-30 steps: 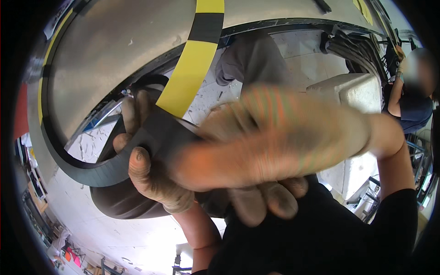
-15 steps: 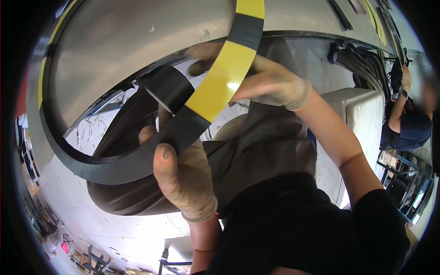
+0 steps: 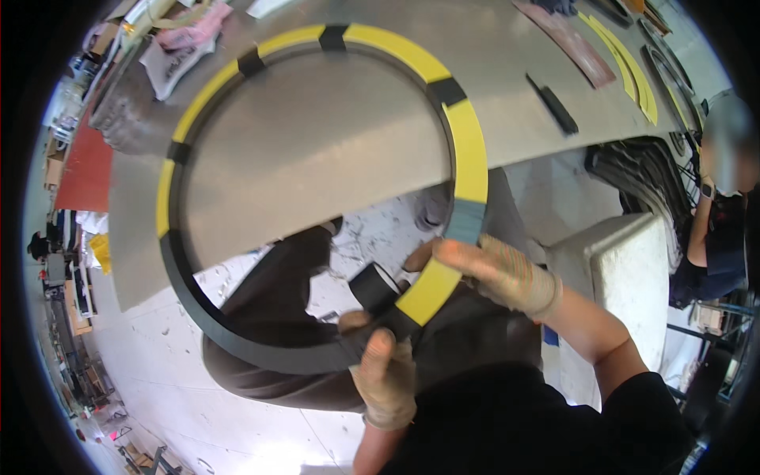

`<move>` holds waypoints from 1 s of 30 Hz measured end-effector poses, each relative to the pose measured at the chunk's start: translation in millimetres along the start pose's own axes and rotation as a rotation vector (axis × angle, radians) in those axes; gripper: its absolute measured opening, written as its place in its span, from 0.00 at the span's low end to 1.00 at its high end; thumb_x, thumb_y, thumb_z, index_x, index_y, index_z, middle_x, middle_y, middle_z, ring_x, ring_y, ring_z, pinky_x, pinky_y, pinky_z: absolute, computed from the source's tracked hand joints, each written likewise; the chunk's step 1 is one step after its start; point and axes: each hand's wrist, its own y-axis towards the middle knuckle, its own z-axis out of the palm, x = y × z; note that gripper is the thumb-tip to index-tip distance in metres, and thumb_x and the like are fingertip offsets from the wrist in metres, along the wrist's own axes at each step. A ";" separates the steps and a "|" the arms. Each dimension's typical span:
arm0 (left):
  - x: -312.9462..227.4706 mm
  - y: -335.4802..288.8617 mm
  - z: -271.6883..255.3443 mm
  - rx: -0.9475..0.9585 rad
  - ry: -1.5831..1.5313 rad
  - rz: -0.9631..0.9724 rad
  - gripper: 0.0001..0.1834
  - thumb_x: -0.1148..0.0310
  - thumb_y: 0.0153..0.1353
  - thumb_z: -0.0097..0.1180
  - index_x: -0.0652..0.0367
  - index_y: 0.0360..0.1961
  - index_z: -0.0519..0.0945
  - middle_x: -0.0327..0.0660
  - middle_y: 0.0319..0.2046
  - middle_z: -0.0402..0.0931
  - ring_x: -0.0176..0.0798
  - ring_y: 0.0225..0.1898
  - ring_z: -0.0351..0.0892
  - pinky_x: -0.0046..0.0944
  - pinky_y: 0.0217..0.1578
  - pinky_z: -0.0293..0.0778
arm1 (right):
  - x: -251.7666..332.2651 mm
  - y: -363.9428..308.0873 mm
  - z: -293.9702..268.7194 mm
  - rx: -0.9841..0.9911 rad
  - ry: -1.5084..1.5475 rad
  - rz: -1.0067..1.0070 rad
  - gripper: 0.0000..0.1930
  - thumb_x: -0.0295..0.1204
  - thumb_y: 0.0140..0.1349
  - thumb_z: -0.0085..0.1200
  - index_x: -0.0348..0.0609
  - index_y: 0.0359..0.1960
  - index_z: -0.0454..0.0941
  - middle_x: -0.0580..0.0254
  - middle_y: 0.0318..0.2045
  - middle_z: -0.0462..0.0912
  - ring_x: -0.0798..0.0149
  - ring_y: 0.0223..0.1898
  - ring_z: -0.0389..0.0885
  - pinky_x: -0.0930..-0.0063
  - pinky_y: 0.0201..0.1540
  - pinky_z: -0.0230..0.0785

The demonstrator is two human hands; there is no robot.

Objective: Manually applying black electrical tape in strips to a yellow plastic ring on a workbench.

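A large flat black ring (image 3: 471, 158), part of its face covered in alternating yellow and black sections, is held up in front of me. Its far side overlaps the table. My left hand (image 3: 385, 384), in a thin knit glove, is closed round the near part of the rim, thumb on top. Farther right, my gloved right hand (image 3: 511, 273) pinches the rim beside a yellow section, thumb over it and fingers beneath. Between the hands, at the ring's inner edge, is a roll of black tape (image 3: 370, 286); whether its loose end is stuck to the ring is unclear.
The metal-topped table (image 3: 309, 134) stretches ahead. On it lie a dark-handled knife-like tool (image 3: 558, 109), yellow curved strips (image 3: 625, 67) and a pink-and-white bag (image 3: 178, 51). A white block (image 3: 629, 277) stands to my right, with another person (image 3: 697, 229) beyond. Scraps litter the floor.
The whole ring now shows, appearing lower and farther off. My right hand has come from a blurred sweep inside the ring to a grip on its rim. The left hand keeps hold.
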 end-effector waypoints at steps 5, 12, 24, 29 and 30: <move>-6.6 22.6 -10.9 0.094 0.015 0.040 0.27 0.64 0.56 0.69 0.58 0.52 0.70 0.44 0.50 0.74 0.42 0.52 0.78 0.40 0.53 0.77 | 67.3 -1.5 -11.6 0.278 0.249 0.539 0.39 0.61 0.64 0.52 0.31 0.58 0.74 0.46 0.38 0.85 0.58 0.33 0.87 0.72 0.35 0.79; -1.1 34.3 -32.0 0.215 0.076 0.082 0.27 0.58 0.65 0.57 0.59 0.62 0.70 0.47 0.59 0.72 0.45 0.62 0.72 0.48 0.64 0.67 | 99.5 15.7 18.0 0.121 0.295 0.286 0.33 0.50 0.73 0.43 0.28 0.64 0.65 0.42 0.39 0.84 0.62 0.31 0.87 0.83 0.27 0.78; 3.0 44.5 -6.7 0.260 0.142 0.190 0.31 0.56 0.61 0.60 0.62 0.59 0.65 0.60 0.72 0.55 0.55 0.74 0.53 0.57 0.74 0.43 | 68.3 -30.3 57.3 0.141 0.318 0.728 0.32 0.51 0.63 0.62 0.33 0.56 0.76 0.61 0.21 0.82 0.74 0.17 0.77 0.80 0.19 0.68; -5.7 41.7 -24.2 0.207 0.180 0.141 0.34 0.55 0.58 0.64 0.61 0.60 0.67 0.54 0.66 0.64 0.48 0.68 0.62 0.48 0.70 0.49 | -28.2 52.0 31.9 -0.105 -0.520 -0.476 0.20 0.41 0.60 0.65 0.35 0.43 0.83 0.59 0.39 0.85 0.64 0.42 0.83 0.71 0.42 0.74; -8.0 40.6 -26.3 0.204 0.159 0.081 0.33 0.56 0.58 0.65 0.62 0.60 0.68 0.51 0.62 0.68 0.45 0.64 0.66 0.45 0.68 0.55 | -27.7 56.1 30.9 -0.102 0.019 -0.223 0.22 0.36 0.62 0.63 0.33 0.53 0.77 0.57 0.50 0.82 0.62 0.49 0.81 0.67 0.51 0.73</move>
